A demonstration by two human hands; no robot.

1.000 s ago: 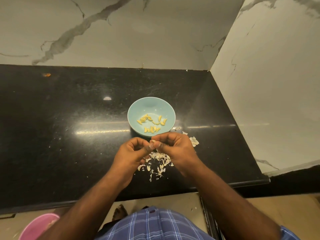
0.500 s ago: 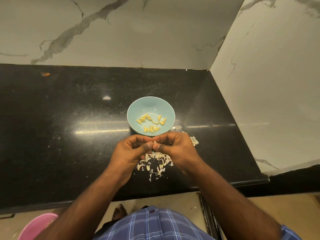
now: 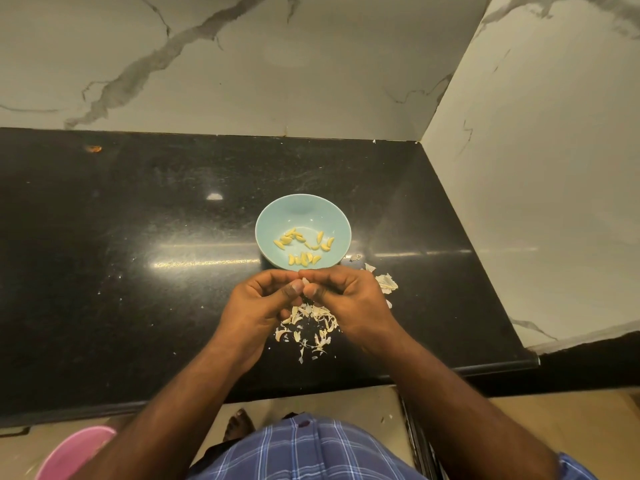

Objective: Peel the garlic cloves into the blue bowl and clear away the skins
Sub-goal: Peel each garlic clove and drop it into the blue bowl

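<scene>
Black stone surface [image 3: 138,271] unchanged; left hand [image 3: 263,303] and right hand [image 3: 346,299] still pinch one garlic clove [image 3: 305,281] just short of the blue bowl [image 3: 277,216]; skins [image 3: 311,327] lie beneath; peeling continues, I judge.

Only a pale sliver of the garlic clove [image 3: 305,281] is seen between the thumbs of the left hand [image 3: 265,299] and right hand [image 3: 346,299]; the rest is covered. Part of the skins [image 3: 311,327] is hidden under the hands. A pink object [image 3: 74,452] is cut off at the bottom edge, unidentifiable. The orange speck [image 3: 93,148] near the worktop's [image 3: 138,220] back left is too small to tell.
</scene>
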